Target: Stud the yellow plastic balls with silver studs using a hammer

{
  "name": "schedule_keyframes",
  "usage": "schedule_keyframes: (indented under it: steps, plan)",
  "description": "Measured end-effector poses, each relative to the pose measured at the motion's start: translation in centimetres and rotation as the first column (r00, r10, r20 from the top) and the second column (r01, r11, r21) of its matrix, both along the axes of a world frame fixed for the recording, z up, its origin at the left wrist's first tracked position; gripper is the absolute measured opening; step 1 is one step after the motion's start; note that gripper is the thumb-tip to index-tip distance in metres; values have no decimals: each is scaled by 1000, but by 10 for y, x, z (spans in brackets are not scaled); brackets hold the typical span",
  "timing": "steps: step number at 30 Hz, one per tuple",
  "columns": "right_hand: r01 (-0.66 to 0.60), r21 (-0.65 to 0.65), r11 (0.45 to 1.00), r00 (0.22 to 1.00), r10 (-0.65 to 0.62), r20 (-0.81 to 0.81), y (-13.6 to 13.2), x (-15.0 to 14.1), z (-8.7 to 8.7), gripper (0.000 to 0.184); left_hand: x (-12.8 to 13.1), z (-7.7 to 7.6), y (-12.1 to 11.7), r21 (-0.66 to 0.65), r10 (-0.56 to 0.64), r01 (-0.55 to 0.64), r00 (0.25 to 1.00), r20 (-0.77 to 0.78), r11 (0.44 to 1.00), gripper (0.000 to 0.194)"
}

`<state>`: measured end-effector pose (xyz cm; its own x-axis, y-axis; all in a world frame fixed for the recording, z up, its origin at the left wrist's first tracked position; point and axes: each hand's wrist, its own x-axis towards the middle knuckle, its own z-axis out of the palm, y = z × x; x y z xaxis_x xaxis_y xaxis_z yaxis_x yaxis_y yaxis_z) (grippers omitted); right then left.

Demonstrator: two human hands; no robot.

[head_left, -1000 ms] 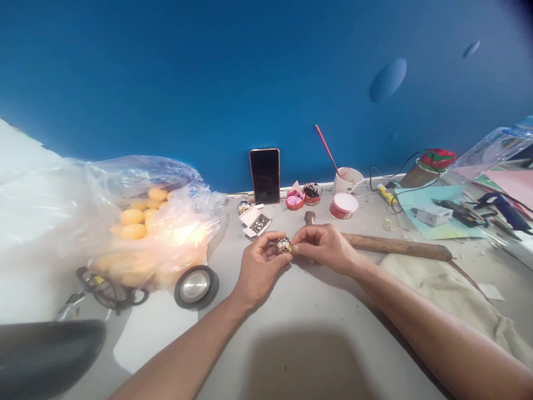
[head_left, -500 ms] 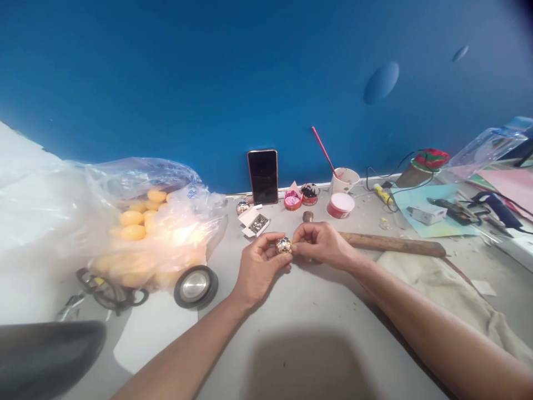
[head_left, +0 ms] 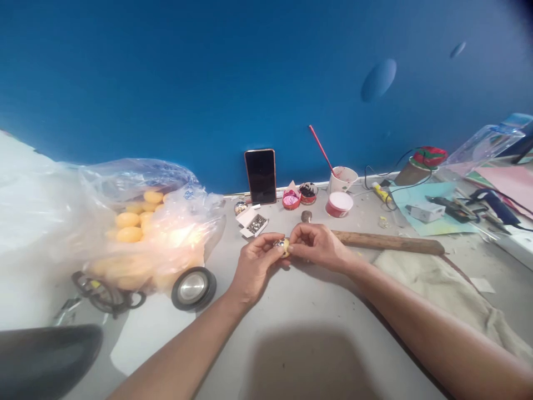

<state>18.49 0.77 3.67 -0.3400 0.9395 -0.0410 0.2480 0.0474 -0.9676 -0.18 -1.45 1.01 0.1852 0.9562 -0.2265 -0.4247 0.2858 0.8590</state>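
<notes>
Between the thumb and fingers of my left hand [head_left: 255, 265] is a small yellow ball [head_left: 285, 248] set with shiny silver studs, partly covered by the fingers. My right hand [head_left: 320, 245] is pinched closed against the ball's right side. Whatever its fingertips hold is too small to make out. Just behind my left hand stands an open white box [head_left: 252, 222] of small silver studs. Another studded ball [head_left: 240, 207] sits behind that box.
A hammer [head_left: 387, 243] lies behind my right hand, near a beige cloth [head_left: 420, 278]. A phone [head_left: 260, 176] leans on the blue wall. Right of it stand a red-and-white tub [head_left: 338, 205] and a paper cup [head_left: 343, 179]. A plastic bag [head_left: 166, 183] of yellow balls fills the left.
The ball has turned in my left hand, and more of its plain yellow side faces me. My right hand stays pinched beside it. The view has shifted slightly.
</notes>
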Motion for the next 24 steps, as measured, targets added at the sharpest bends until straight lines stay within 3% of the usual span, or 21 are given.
schedule_keyframes:
  steps: [7,11,16,24]
  plan:
    - [24,2,1000,999,-24,49,-1,-2,4,10,-3,-1,1,4,-62,62,997,45,998,53]
    - [13,31,999,998,-15,53,0,-2,1,6,-3,0,-2,99,-120,130,987,-107,986,64]
    - [16,72,997,998,-20,67,2,-1,-5,9,-3,-2,-2,152,-52,110,937,-345,982,66]
    - [-20,95,995,994,9,112,3,0,-2,6,-4,-8,1,304,93,66,872,-481,950,53]
